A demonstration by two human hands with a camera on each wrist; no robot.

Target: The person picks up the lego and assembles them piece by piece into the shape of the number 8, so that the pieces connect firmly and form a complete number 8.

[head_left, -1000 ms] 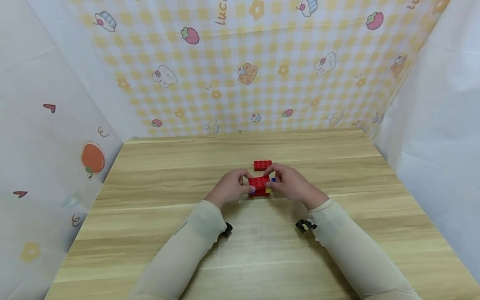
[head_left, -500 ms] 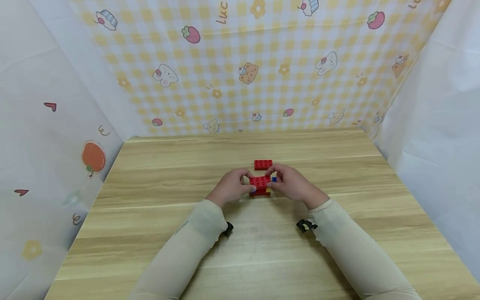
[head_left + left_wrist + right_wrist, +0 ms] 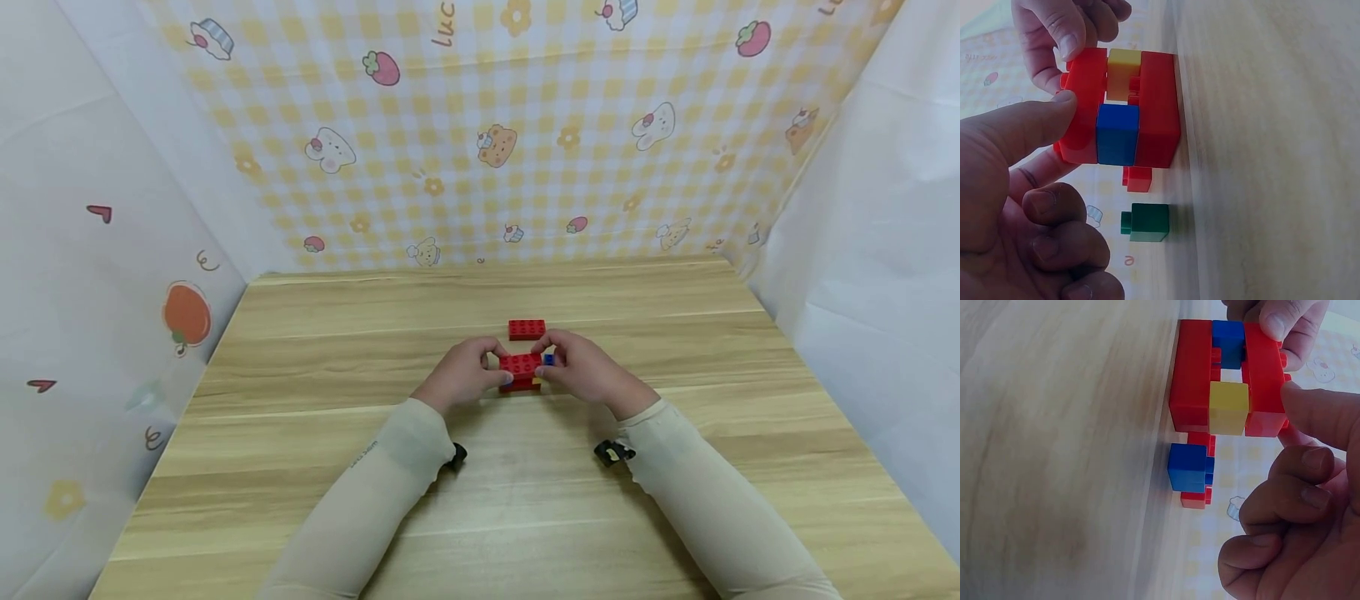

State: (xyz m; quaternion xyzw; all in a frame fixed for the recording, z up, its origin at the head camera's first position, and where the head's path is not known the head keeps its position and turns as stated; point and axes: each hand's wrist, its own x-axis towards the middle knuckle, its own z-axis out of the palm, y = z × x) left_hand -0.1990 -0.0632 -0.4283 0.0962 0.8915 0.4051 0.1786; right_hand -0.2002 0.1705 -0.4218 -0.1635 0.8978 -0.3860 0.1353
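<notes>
Both hands pinch the upper red building brick (image 3: pixel 520 364) from its two ends, the left hand (image 3: pixel 461 375) on one end and the right hand (image 3: pixel 583 371) on the other. In the left wrist view, that brick rests on a blue brick (image 3: pixel 1117 134) near the left hand and a yellow brick (image 3: pixel 1124 67) near the right. These two sit on a lower red brick (image 3: pixel 1160 112), with a gap between them. The right wrist view has the yellow brick (image 3: pixel 1229 407) nearest, its faces flush with the reds.
Behind the stack lies a loose red brick (image 3: pixel 527 329). A small blue brick (image 3: pixel 549 360) stands beside the right fingers, and a green brick (image 3: pixel 1149 222) appears in the left wrist view. Patterned cloth (image 3: pixel 495 192) hangs behind the wooden table (image 3: pixel 337 333).
The upper red brick, slightly tilted a second ago, now lies level over the blue and yellow bricks. Both hands keep nearly the same place and hold.
</notes>
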